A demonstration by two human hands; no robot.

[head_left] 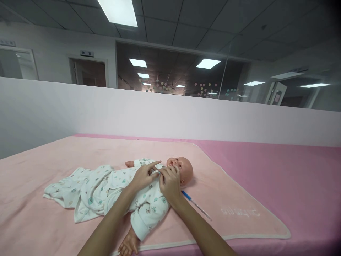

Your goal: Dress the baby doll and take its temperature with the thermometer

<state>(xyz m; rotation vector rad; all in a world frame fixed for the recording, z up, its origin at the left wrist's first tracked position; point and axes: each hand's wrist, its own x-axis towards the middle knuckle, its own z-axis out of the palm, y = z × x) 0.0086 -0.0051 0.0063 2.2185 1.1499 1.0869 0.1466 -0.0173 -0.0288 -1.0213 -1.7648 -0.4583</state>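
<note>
A baby doll (188, 170) lies on its back, its head toward the right. It wears a white baby outfit (117, 177) with a small green and blue print. At the neckline, my left hand (145, 176) has its index finger stretched out, while thumb and other fingers pinch the cloth. My right hand (170, 182) is beside it, under the doll's chin, with bent fingers closed on the collar edge. Fingers partly hide the cloth they hold. Close to the right forearm lies a slim clear stick with a blue end (196, 205), perhaps a thermometer or pen.
A pale pink blanket (239, 199) with light edging is spread under the doll, over a darker pink surface (301, 181). Behind stands a low white partition (170, 115). Windows and a doorway (89, 73) show beyond it.
</note>
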